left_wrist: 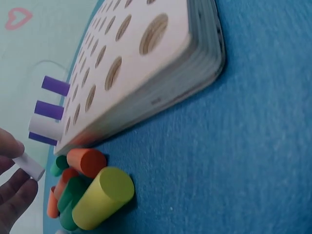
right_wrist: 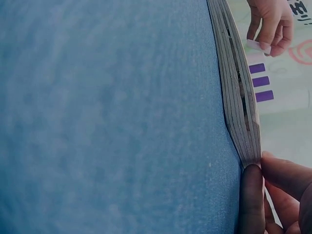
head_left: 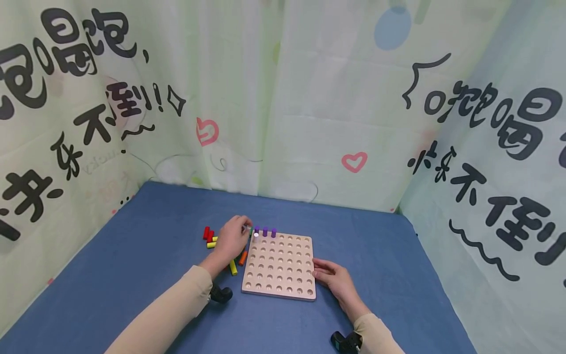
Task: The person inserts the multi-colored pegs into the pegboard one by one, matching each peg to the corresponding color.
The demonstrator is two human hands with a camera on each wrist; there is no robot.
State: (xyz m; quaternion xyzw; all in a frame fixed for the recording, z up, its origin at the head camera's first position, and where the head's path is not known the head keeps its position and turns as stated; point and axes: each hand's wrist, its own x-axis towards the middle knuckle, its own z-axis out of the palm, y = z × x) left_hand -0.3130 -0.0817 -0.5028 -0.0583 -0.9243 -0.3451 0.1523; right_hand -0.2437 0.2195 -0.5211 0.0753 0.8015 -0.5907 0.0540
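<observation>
My left hand (head_left: 233,236) is at the back left corner of a wooden pegboard (head_left: 278,265), pinching a white peg (left_wrist: 29,166) between thumb and fingertips in the left wrist view. Three purple pegs (head_left: 265,231) stand upright along the board's back edge. One white peg (head_left: 256,237) stands just in front of the leftmost of them. My right hand (head_left: 336,281) touches the board's right edge; in the right wrist view a fingertip (right_wrist: 252,187) lies against its layered side and another finger reaches the upper rim.
Loose pegs lie left of the board on the blue cloth (head_left: 367,246): red pegs (head_left: 206,233), a yellow peg (head_left: 233,268), an orange peg (head_left: 243,258) and green pegs (left_wrist: 73,190). Some are partly hidden under my left hand. A printed curtain (head_left: 309,123) hangs around the back and sides.
</observation>
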